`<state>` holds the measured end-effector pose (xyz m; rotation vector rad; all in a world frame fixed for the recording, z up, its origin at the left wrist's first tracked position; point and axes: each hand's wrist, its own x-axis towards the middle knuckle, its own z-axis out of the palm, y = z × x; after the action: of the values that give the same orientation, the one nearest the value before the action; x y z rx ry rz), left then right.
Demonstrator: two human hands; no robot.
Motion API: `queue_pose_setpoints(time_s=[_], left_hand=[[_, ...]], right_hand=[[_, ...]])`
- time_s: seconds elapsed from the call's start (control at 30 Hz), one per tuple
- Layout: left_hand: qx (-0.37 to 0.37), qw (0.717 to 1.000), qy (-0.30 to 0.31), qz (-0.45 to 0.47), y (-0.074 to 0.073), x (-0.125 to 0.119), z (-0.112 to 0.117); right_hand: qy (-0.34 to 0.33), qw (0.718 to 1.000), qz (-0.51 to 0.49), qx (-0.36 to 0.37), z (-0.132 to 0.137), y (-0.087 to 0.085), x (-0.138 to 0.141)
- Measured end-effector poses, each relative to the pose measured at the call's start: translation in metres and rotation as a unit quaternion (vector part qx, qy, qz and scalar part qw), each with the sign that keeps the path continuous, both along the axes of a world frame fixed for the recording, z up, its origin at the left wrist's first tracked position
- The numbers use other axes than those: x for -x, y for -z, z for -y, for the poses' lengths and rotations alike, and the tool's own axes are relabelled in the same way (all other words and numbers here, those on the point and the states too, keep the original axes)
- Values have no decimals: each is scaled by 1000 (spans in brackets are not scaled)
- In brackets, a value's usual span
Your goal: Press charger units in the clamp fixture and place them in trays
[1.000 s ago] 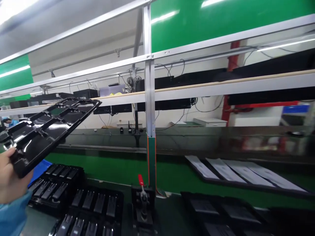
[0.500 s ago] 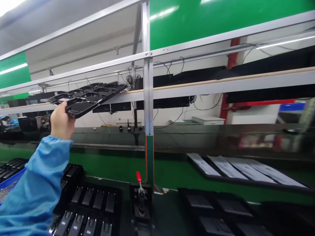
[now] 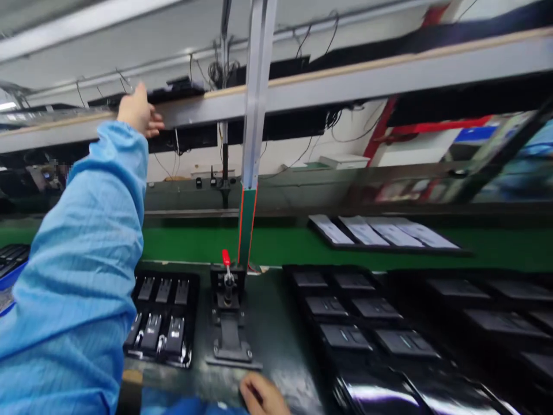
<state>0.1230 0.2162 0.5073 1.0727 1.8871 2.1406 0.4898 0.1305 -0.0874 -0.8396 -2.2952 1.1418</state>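
Note:
My left hand (image 3: 140,112) is raised at the shelf's front edge, its fingers apart and hanging over the rail. Just behind and beside it, a black moulded tray (image 3: 179,89) lies on the shelf. My right hand (image 3: 264,396) is low at the bottom edge, loosely curled, with nothing visible in it. In front of it stands a clamp fixture (image 3: 228,311) with a red-tipped lever (image 3: 226,257). Left of the fixture, a black tray holds several dark rectangular parts (image 3: 175,334); my blue sleeve covers part of that tray.
More black trays with flat dark parts (image 3: 345,337) fill the right of the bench. A tray with white sheets (image 3: 367,231) lies farther back. A metal post (image 3: 256,104) rises mid-view to the shelf rail (image 3: 389,72). A blue bin (image 3: 12,279) sits at far left.
My left hand has let go of the black tray, which went from my grip onto the shelf. The view has tilted down, and my right hand has come into sight.

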Motion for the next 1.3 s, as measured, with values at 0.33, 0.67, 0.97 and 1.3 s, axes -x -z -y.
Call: queue_pose_setpoints(time_s=[0.33,0.67,0.97,1.3], left_hand=[[213,910,37,-355,213,-34,90],[611,764,63,-197,485,-58,191],[635,748,48,-190,496,-56,206],[545,828,125,-52,514,-29,212]], right_hand=[[-3,997,-63,41,14,-2,-7],[-43,997,-32,54,16,-7,-4],[-50,996,-27,66,16,-10,-7],[-35,996,-37,67,19,-13,-4]])
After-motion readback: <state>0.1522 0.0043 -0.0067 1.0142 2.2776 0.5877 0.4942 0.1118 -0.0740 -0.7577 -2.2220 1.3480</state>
